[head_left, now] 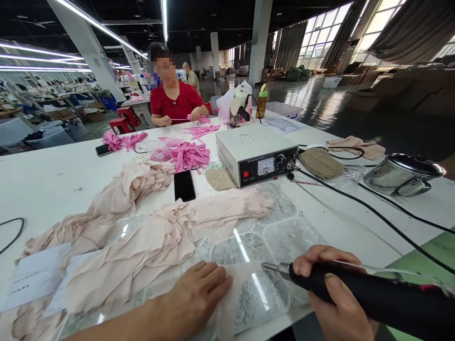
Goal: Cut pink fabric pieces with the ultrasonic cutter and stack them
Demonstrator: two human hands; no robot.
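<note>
My right hand (337, 293) is wrapped round a black ultrasonic handpiece (373, 296) with a tapered metal tip. The tip points left and meets, or hovers just over, the right edge of a thin beige fabric piece (231, 303); I cannot tell which. On that fabric lies my left hand (202, 296), its fingers bent, close together and pressing the cloth down. Beneath it is a clear, glossy sheet (263, 303) with rounded outlines. Stacks of beige fabric pieces (149, 246) spread out beyond and left of my left hand.
A control box (258, 154) with a dial stands mid-table, its black cable (359, 201) running right. Nearby are a phone (185, 185), pink strips (190, 155), a metal mug (403, 175), brown card pieces (322, 163) and paper labels (37, 274). Across the table, a person in red (176, 102) handles pink strips.
</note>
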